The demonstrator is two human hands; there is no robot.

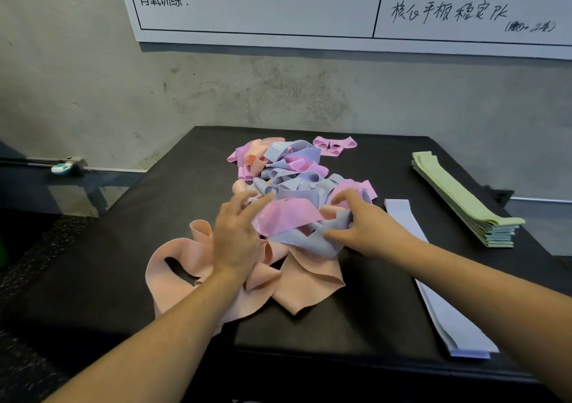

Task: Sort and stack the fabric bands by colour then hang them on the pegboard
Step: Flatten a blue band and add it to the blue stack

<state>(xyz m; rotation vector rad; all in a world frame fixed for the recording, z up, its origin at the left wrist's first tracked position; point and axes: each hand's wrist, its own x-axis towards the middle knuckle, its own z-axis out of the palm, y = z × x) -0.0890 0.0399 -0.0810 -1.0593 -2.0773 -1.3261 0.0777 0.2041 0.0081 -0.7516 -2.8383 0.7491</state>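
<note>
A tangled heap of fabric bands (288, 186), pink, lilac-blue and peach, lies on the black bench (173, 216) directly under and beyond both hands. A lilac-blue band (306, 241) at the near edge of the heap is pinched between the thumb and curled fingers of the right hand (368, 226), with a pink band (284, 215) draped across it between the two hands. The left hand (236, 235) is laid on the heap with fingers spread and nearly straight, pressing down on the peach bands (297, 282) that spill toward the person beneath its wrist; nothing is gripped by it.

To the right of the right hand, a flat stack of lilac-blue bands (448, 303) is laid out lengthwise, and farther right again a taller stack of green bands (464, 198) is seen. Green therefore appears to be finished, and the lilac-blue sorting is judged to be the step in hand. No pegboard is in view.

The next move calls for the pinched band to be drawn free of the pink one while the heap is held down, then flattened and laid squarely on the lilac-blue stack. Neighbouring loops may be dragged along if it is pulled quickly.
</note>
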